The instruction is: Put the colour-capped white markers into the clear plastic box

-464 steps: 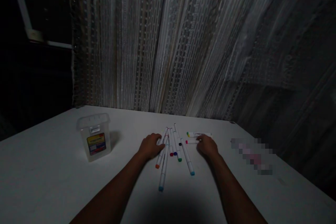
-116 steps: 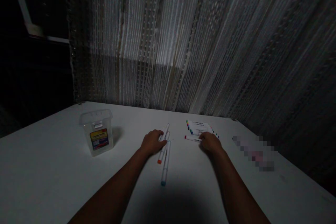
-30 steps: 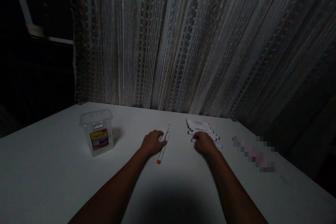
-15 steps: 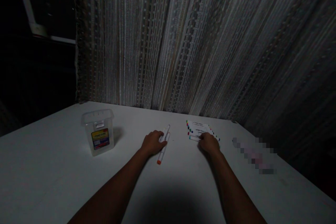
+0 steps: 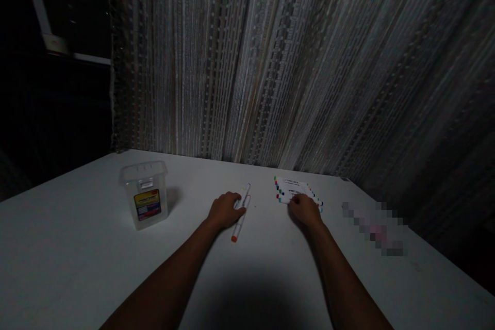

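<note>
My left hand (image 5: 223, 211) rests on the table with its fingers closed over white markers, one of them an orange-tipped marker (image 5: 240, 226). Beside that one, a second white marker (image 5: 247, 190) pokes out past the fingertips. Farther right, several white markers (image 5: 293, 183) with coloured ends lie side by side in a row. At the near end of this row my right hand (image 5: 305, 209) grips a marker with light blue ends (image 5: 284, 200), its middle partly hidden by the fingers.
On the left of the white table (image 5: 201, 278) stands a clear plastic container (image 5: 149, 185) with a yellow and blue label. A blurred-out pinkish item (image 5: 377, 234) lies at the right. A striped curtain (image 5: 216, 62) hangs along the far edge.
My right hand has slid the light-blue-ended marker slightly away from me, up against the others in the row. My left hand has stayed where it was.
</note>
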Tool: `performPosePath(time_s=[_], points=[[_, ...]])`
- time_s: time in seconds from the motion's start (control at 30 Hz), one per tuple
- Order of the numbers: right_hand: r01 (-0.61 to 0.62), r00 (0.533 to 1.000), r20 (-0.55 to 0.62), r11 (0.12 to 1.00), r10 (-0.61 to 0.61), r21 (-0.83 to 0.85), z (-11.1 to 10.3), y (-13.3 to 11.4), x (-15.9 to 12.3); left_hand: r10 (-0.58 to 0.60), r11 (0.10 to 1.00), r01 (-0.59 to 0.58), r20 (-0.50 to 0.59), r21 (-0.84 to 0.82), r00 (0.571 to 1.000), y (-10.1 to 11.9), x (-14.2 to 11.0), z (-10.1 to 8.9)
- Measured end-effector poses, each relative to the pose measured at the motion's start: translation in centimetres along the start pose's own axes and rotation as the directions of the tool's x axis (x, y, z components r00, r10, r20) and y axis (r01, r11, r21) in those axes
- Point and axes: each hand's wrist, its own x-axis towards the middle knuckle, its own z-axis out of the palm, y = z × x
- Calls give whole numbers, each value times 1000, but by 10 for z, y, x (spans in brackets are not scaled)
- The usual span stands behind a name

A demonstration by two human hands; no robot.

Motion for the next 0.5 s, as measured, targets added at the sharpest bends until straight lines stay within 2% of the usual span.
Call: performPosePath(time_s=[0.5], points=[[30, 999, 15, 999, -30, 23, -4, -7, -4, -1, 1000, 1, 4, -3, 1000, -1, 2, 1]])
